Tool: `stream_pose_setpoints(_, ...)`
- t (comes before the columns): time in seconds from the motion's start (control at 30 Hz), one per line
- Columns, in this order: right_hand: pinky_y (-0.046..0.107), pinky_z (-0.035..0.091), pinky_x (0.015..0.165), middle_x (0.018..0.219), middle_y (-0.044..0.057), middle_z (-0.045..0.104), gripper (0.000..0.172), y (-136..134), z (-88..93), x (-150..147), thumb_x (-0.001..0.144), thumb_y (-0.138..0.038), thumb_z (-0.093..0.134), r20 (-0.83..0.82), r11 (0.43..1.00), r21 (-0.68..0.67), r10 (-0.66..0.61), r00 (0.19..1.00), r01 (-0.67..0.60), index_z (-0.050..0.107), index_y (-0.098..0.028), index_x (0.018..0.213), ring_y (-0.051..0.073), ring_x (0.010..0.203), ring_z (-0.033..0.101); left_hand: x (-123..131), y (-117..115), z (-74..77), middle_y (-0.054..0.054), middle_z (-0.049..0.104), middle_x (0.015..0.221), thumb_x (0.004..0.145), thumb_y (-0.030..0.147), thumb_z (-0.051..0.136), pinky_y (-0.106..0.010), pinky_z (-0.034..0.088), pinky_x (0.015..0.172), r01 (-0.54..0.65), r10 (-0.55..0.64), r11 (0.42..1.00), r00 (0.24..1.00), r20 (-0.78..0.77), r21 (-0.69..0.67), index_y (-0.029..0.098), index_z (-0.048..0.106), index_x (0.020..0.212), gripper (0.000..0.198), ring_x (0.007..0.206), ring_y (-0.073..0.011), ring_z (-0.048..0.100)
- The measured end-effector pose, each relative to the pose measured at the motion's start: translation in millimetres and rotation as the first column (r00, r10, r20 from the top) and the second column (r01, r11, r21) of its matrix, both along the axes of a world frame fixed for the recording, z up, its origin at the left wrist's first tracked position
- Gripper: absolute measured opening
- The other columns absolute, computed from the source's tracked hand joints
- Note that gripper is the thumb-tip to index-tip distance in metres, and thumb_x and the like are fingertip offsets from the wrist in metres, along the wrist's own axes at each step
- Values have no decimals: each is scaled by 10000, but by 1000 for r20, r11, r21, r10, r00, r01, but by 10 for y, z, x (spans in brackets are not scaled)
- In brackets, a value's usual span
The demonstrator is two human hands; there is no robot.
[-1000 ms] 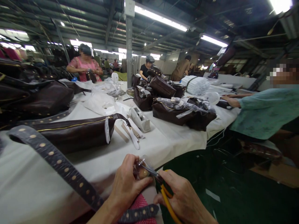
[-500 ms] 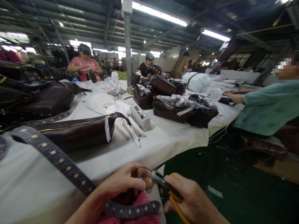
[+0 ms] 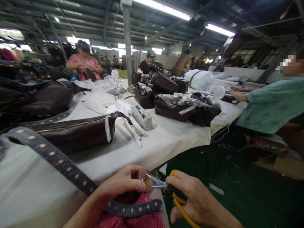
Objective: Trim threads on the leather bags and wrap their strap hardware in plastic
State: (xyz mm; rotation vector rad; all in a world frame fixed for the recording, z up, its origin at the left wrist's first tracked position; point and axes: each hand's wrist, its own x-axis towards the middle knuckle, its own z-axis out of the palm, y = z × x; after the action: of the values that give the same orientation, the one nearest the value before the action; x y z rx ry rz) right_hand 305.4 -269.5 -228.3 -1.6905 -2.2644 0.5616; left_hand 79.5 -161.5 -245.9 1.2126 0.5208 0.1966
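My left hand (image 3: pixel 121 183) is closed, pinching a small shiny piece wrapped in clear film (image 3: pixel 147 178) at the table's near edge. My right hand (image 3: pixel 194 201) grips yellow-handled scissors (image 3: pixel 166 190), whose blades meet that wrapped piece. A dark studded strap (image 3: pixel 54 161) runs from the table top down under my left hand and across my lap over red checked cloth (image 3: pixel 142 218). The strap belongs to a brown leather bag (image 3: pixel 76 131) with a gold zipper lying just beyond my hands.
A white tape dispenser (image 3: pixel 142 117) and strips lie mid-table. Several brown bags (image 3: pixel 185 109), some in plastic, fill the white-covered table (image 3: pixel 166 139). A person in a teal shirt (image 3: pixel 270 104) sits at right; others work at the far end. Dark floor lies right of the table.
My left hand has slid lower and leftward on the wrapped piece. The scissors have tilted flatter, blades now level at it. The view has dipped slightly.
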Motion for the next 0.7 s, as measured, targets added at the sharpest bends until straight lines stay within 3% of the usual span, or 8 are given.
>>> stream_pose_setpoints(0.1,255,334,558,803,8,571,459,2,-48,-12,689,-629,703,-48,1000,-9,9,999,-10,590,-211,842,154,681,512,31,-22,47,14,625,745,624,237,687,-234,375,637,7,-7,1000,1000,-22,12,149,662,915,305,687,-127,514)
stream_pose_setpoints(0.23,244,340,554,776,-8,573,482,-9,-142,-29,700,-663,673,-149,998,-50,-47,988,40,587,-214,853,137,650,510,42,-63,2,12,609,760,595,312,726,-235,379,623,-112,130,983,985,-114,149,151,652,973,417,701,-137,510)
stream_pose_setpoints(0.47,262,325,559,760,8,581,418,-48,-155,4,733,-591,694,-12,998,-57,-16,1000,15,595,-194,820,153,647,516,-10,-73,-15,14,603,784,635,345,703,-244,391,642,-107,161,956,969,-185,272,152,643,1049,460,730,-150,519)
stream_pose_setpoints(0.7,257,355,581,759,1,582,433,-81,-270,-1,775,-612,638,-116,993,-99,-71,991,60,613,-202,910,153,657,547,27,-61,-34,19,589,827,640,368,715,-245,396,656,-147,287,860,931,-225,489,165,633,1057,471,759,-158,512)
